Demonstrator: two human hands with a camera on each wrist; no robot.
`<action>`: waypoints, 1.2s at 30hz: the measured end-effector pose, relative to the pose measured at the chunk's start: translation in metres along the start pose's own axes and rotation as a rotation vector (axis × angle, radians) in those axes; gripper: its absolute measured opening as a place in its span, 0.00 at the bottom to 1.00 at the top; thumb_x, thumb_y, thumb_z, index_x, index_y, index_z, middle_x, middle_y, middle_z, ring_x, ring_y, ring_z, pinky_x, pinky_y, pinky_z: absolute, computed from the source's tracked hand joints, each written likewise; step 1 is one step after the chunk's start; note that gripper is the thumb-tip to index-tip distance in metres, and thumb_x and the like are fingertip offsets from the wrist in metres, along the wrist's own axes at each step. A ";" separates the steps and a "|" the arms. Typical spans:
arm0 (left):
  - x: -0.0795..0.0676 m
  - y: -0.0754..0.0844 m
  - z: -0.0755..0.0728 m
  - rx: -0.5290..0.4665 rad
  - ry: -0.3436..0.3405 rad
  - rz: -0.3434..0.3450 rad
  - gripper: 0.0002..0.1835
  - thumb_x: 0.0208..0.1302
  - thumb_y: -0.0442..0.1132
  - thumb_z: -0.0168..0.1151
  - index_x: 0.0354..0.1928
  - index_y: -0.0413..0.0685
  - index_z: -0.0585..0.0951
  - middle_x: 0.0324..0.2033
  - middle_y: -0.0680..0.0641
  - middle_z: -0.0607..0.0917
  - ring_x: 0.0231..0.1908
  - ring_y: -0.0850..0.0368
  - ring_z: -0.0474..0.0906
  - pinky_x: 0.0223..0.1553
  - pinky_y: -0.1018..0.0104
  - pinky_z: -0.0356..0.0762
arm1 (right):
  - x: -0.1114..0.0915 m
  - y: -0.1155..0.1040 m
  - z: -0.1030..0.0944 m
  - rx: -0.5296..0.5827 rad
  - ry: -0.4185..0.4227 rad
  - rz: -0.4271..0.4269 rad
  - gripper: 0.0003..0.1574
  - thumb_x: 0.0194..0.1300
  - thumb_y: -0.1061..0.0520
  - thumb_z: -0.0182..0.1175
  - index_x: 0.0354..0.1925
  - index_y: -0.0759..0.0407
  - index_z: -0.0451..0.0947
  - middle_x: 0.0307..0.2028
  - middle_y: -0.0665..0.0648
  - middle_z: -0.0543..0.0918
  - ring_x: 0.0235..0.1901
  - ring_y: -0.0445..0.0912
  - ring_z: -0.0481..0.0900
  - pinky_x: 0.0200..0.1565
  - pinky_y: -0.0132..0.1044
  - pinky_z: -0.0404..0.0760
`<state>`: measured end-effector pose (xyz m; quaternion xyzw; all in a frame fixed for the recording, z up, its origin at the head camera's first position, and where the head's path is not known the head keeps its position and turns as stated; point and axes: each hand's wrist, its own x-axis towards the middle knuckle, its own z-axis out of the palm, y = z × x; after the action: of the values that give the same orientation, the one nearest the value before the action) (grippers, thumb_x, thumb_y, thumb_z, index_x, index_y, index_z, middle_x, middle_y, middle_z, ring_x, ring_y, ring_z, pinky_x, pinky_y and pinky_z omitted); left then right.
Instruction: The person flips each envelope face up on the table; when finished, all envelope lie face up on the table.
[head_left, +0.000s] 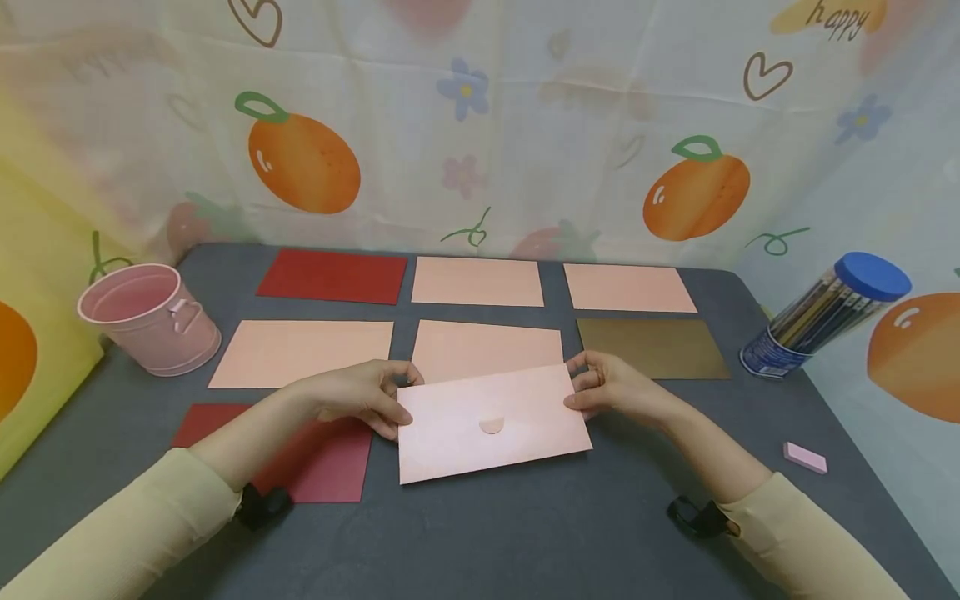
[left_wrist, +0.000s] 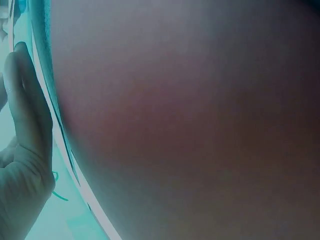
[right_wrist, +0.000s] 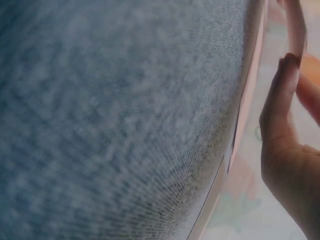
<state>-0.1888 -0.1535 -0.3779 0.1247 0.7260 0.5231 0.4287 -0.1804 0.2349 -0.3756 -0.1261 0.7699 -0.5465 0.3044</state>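
Note:
A pale pink envelope [head_left: 495,450] with a small half-round tab at its middle is held tilted above the table in the head view. My left hand [head_left: 375,396] pinches its left edge, thumb in front. At the upper right corner, my right hand [head_left: 607,382] grips it between thumb and curled fingers. Behind it lies another pale pink envelope [head_left: 487,346], partly covered in this view. The left wrist view shows the left hand [left_wrist: 27,135] at its edge, the rest mostly blurred dark surface. In the right wrist view the right hand [right_wrist: 290,125] shows beside the grey tabletop.
Flat envelopes lie in rows: red [head_left: 333,277], pale pink [head_left: 477,282], gold-brown [head_left: 652,348], and dark pink [head_left: 330,467] under the left forearm. A pink bucket [head_left: 150,321] stands left; a pencil tub [head_left: 825,317] leans right, near a pink eraser [head_left: 805,457].

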 end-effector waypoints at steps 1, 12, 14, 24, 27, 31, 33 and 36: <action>0.000 0.000 0.000 0.007 -0.004 -0.002 0.23 0.59 0.30 0.66 0.54 0.39 0.69 0.22 0.49 0.81 0.25 0.58 0.85 0.36 0.65 0.87 | 0.000 0.000 0.000 0.006 -0.002 0.006 0.34 0.65 0.64 0.62 0.60 0.72 0.55 0.28 0.46 0.84 0.29 0.39 0.82 0.37 0.33 0.86; 0.003 0.005 0.002 0.177 -0.079 0.021 0.15 0.61 0.35 0.65 0.48 0.39 0.77 0.33 0.49 0.87 0.35 0.57 0.83 0.42 0.65 0.84 | 0.004 0.000 0.002 0.006 -0.013 0.002 0.26 0.70 0.59 0.59 0.58 0.63 0.59 0.23 0.47 0.77 0.25 0.40 0.78 0.33 0.35 0.83; 0.006 0.008 0.003 0.172 -0.093 0.020 0.14 0.62 0.35 0.65 0.48 0.38 0.77 0.33 0.49 0.87 0.35 0.57 0.84 0.43 0.65 0.84 | 0.006 -0.003 0.005 -0.014 -0.017 -0.004 0.25 0.70 0.58 0.59 0.60 0.61 0.61 0.23 0.47 0.75 0.25 0.41 0.76 0.34 0.35 0.81; 0.032 0.037 0.029 0.054 -0.033 0.078 0.19 0.66 0.37 0.61 0.57 0.38 0.74 0.41 0.46 0.89 0.35 0.56 0.86 0.44 0.61 0.87 | 0.028 -0.023 0.020 -0.130 0.010 -0.054 0.23 0.71 0.55 0.58 0.61 0.61 0.72 0.31 0.50 0.83 0.28 0.42 0.79 0.32 0.31 0.78; 0.039 0.043 0.035 0.045 0.039 0.107 0.20 0.66 0.39 0.61 0.57 0.39 0.73 0.39 0.46 0.88 0.34 0.57 0.85 0.42 0.61 0.87 | 0.035 -0.028 0.023 -0.155 0.010 -0.066 0.23 0.70 0.54 0.59 0.60 0.59 0.75 0.29 0.49 0.82 0.23 0.40 0.75 0.27 0.30 0.73; 0.045 0.046 0.041 0.033 0.104 0.138 0.18 0.65 0.38 0.60 0.55 0.40 0.73 0.33 0.49 0.86 0.31 0.59 0.83 0.40 0.64 0.87 | 0.043 -0.033 0.028 -0.146 -0.013 -0.071 0.20 0.69 0.55 0.60 0.57 0.59 0.78 0.28 0.47 0.83 0.23 0.39 0.78 0.26 0.29 0.76; 0.046 0.045 0.042 0.014 0.119 0.151 0.16 0.65 0.36 0.60 0.53 0.40 0.73 0.30 0.51 0.84 0.28 0.59 0.81 0.38 0.65 0.86 | 0.046 -0.034 0.030 -0.128 -0.017 -0.073 0.18 0.68 0.56 0.61 0.55 0.60 0.80 0.28 0.48 0.85 0.24 0.40 0.82 0.28 0.31 0.80; 0.048 0.043 0.041 -0.018 0.125 0.166 0.12 0.65 0.33 0.59 0.49 0.40 0.72 0.26 0.52 0.81 0.25 0.60 0.79 0.36 0.65 0.86 | 0.047 -0.036 0.032 -0.111 -0.002 -0.080 0.16 0.67 0.56 0.62 0.52 0.60 0.80 0.30 0.50 0.87 0.27 0.42 0.86 0.29 0.33 0.83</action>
<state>-0.1984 -0.0790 -0.3677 0.1476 0.7339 0.5700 0.3387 -0.2026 0.1727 -0.3649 -0.1741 0.7931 -0.5144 0.2758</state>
